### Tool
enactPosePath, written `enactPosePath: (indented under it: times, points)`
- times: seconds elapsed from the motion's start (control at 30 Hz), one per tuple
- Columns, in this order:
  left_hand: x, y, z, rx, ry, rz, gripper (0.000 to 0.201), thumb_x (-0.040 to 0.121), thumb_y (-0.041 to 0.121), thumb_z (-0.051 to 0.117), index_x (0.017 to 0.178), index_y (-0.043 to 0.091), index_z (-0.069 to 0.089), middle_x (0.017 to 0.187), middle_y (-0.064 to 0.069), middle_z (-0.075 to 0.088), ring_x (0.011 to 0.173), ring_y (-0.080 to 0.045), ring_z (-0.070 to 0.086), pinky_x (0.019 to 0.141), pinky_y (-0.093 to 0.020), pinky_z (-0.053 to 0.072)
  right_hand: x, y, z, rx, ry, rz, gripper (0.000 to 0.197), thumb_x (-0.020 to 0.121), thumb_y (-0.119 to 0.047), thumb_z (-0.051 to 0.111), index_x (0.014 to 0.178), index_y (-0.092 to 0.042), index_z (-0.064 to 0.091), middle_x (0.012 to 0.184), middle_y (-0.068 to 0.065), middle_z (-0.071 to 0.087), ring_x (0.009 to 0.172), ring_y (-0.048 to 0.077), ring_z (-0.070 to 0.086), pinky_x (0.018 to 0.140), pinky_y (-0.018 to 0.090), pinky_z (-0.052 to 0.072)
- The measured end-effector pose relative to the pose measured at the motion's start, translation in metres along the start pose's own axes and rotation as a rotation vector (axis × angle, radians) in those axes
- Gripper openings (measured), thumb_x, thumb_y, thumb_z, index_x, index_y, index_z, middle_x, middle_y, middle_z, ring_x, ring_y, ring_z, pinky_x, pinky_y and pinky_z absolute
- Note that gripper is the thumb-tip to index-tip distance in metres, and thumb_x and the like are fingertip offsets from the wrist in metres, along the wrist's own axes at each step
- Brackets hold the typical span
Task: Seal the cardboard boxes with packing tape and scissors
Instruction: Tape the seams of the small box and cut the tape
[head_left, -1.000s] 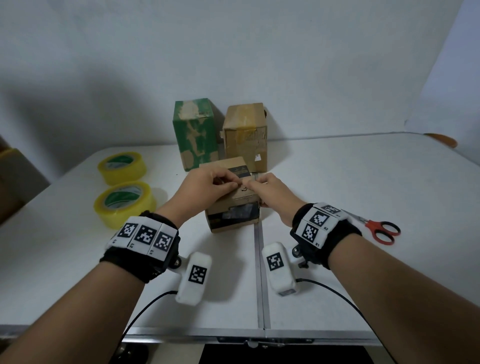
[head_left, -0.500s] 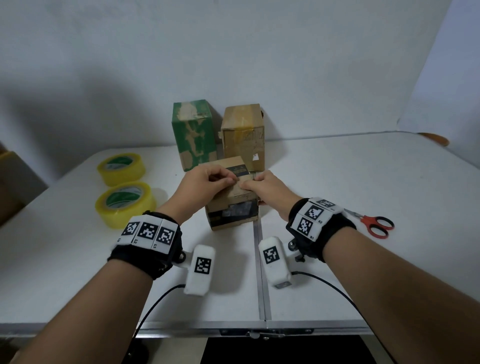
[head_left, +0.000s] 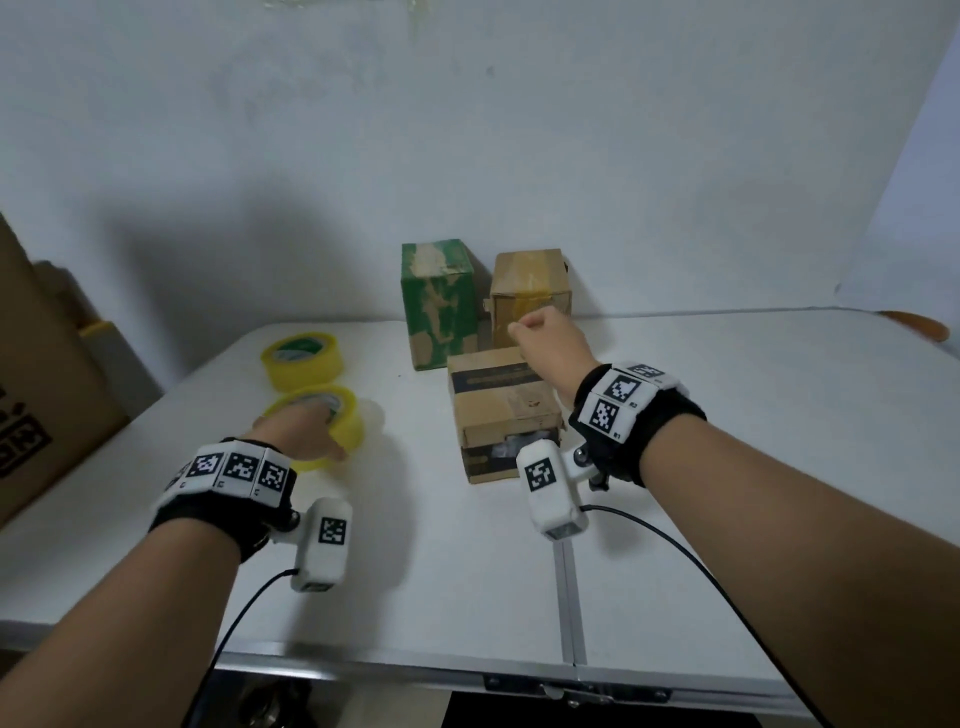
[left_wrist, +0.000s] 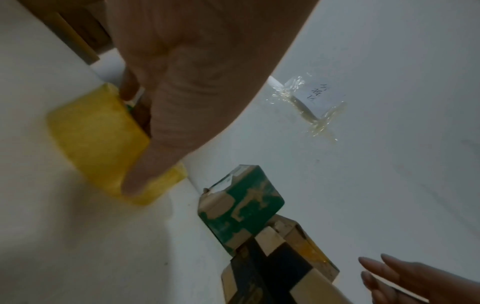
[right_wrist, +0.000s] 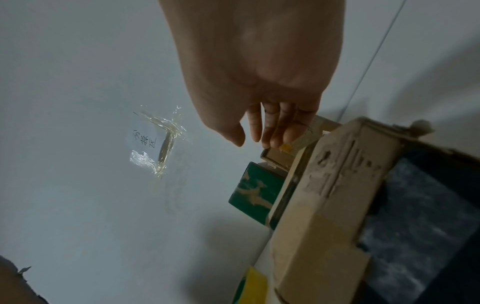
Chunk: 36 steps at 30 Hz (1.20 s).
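A small brown cardboard box (head_left: 498, 410) lies on the white table (head_left: 415, 561), top flaps down and its front end showing dark contents. My left hand (head_left: 306, 434) is off to its left and grips the nearer yellow tape roll (head_left: 349, 423). In the left wrist view the thumb lies on the tape roll's (left_wrist: 91, 139) outer side and the fingers reach into its core. My right hand (head_left: 540, 338) hovers just above the box's far end, fingers relaxed and holding nothing. The right wrist view has those fingers (right_wrist: 278, 133) hanging loose over the box (right_wrist: 324, 195). No scissors are in view.
A green box (head_left: 439, 301) and a taller brown box (head_left: 530, 283) stand against the wall behind the small one. A second yellow tape roll (head_left: 304, 358) lies further back on the left. A large cardboard carton (head_left: 36, 374) stands off the table's left edge.
Both hands left the small box's top. The left hand swung left onto the nearer tape roll, the right lifted and opened. The head view turned left and the scissors dropped out of sight.
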<state>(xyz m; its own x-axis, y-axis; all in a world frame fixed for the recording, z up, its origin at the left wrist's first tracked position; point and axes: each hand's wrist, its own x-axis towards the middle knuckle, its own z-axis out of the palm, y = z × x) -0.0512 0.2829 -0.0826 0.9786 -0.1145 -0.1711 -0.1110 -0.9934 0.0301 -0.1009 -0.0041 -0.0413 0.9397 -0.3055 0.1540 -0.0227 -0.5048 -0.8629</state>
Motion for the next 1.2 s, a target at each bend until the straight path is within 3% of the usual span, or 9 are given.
enactPosePath:
  times: [0.1, 0.2, 0.37, 0.53, 0.7, 0.83, 0.93, 1.03, 1.2]
  points:
    - [-0.006, 0.004, -0.006, -0.103, 0.104, -0.015, 0.039, 0.087, 0.019, 0.065, 0.125, 0.015, 0.057, 0.129, -0.009, 0.058, 0.115, -0.030, 0.053, 0.092, -0.036, 0.041, 0.001, -0.003, 0.003, 0.034, -0.047, 0.006, 0.020, 0.097, -0.027, 0.052, 0.114, -0.017, 0.059, 0.116, 0.001, 0.063, 0.109, 0.020, 0.059, 0.100, 0.043, 0.048]
    - [-0.008, 0.009, -0.017, -0.432, 0.194, 0.087, 0.031, 0.084, 0.009, 0.069, 0.115, 0.006, 0.063, 0.110, -0.011, 0.064, 0.099, -0.026, 0.057, 0.072, -0.030, 0.039, 0.004, -0.006, 0.003, 0.103, -0.057, -0.007, 0.018, 0.095, -0.023, 0.053, 0.111, -0.019, 0.061, 0.112, 0.000, 0.065, 0.107, 0.020, 0.060, 0.099, 0.044, 0.049]
    - [-0.023, 0.038, -0.053, -0.903, 0.221, 0.362, 0.026, 0.082, 0.013, 0.074, 0.105, 0.020, 0.064, 0.105, -0.010, 0.066, 0.089, -0.018, 0.058, 0.081, -0.038, 0.049, 0.002, -0.025, -0.003, 0.316, -0.101, -0.063, 0.011, 0.100, -0.022, 0.048, 0.108, -0.022, 0.056, 0.108, -0.004, 0.060, 0.091, 0.008, 0.058, 0.083, 0.029, 0.053]
    - [-0.037, 0.071, -0.084, -0.869, 0.302, 0.609, 0.026, 0.083, 0.015, 0.074, 0.102, 0.027, 0.062, 0.106, 0.001, 0.065, 0.098, -0.009, 0.057, 0.088, -0.023, 0.041, 0.001, -0.049, -0.023, 0.489, -0.130, -0.189, 0.041, 0.104, -0.044, 0.034, 0.140, -0.027, 0.044, 0.137, -0.011, 0.046, 0.119, 0.007, 0.048, 0.078, 0.019, 0.046]
    - [-0.039, 0.095, -0.089, -0.791, 0.309, 0.665, 0.030, 0.082, 0.013, 0.074, 0.096, 0.035, 0.060, 0.102, 0.006, 0.063, 0.095, -0.006, 0.055, 0.081, -0.012, 0.040, -0.001, -0.053, -0.032, 0.525, -0.063, -0.231, 0.038, 0.101, -0.048, 0.039, 0.124, -0.025, 0.060, 0.130, 0.000, 0.059, 0.118, 0.017, 0.057, 0.101, 0.041, 0.049]
    - [-0.040, 0.111, -0.085, -0.817, 0.344, 0.647, 0.029, 0.081, 0.012, 0.075, 0.098, 0.030, 0.060, 0.101, 0.005, 0.061, 0.091, -0.004, 0.054, 0.070, 0.000, 0.038, -0.002, -0.046, -0.041, 0.620, 0.037, -0.211, 0.022, 0.100, -0.028, 0.052, 0.115, -0.015, 0.061, 0.123, 0.008, 0.062, 0.110, 0.023, 0.063, 0.092, 0.037, 0.055]
    - [-0.040, 0.122, -0.081, -0.838, 0.330, 0.680, 0.027, 0.081, 0.013, 0.075, 0.099, 0.029, 0.062, 0.101, 0.007, 0.063, 0.091, -0.002, 0.056, 0.077, -0.006, 0.040, -0.001, -0.039, -0.049, 0.623, 0.118, -0.223, 0.024, 0.095, -0.015, 0.058, 0.119, -0.015, 0.059, 0.124, 0.002, 0.059, 0.111, 0.020, 0.061, 0.091, 0.035, 0.055]
    - [-0.039, 0.137, -0.076, -0.846, 0.330, 0.727, 0.026, 0.079, 0.014, 0.077, 0.098, 0.026, 0.063, 0.101, 0.004, 0.065, 0.096, -0.008, 0.058, 0.085, -0.019, 0.045, 0.000, -0.031, -0.057, 0.604, 0.203, -0.255, 0.023, 0.092, -0.015, 0.061, 0.112, -0.025, 0.060, 0.112, -0.008, 0.060, 0.112, 0.020, 0.060, 0.095, 0.045, 0.052]
    - [-0.040, 0.168, -0.062, -0.750, 0.344, 0.819, 0.027, 0.079, 0.014, 0.077, 0.090, 0.030, 0.058, 0.090, 0.016, 0.061, 0.085, 0.002, 0.055, 0.076, -0.010, 0.043, 0.004, -0.017, -0.070, 0.706, 0.242, -0.142, 0.015, 0.094, -0.015, 0.059, 0.105, -0.025, 0.060, 0.112, 0.000, 0.056, 0.105, 0.020, 0.058, 0.093, 0.042, 0.052]
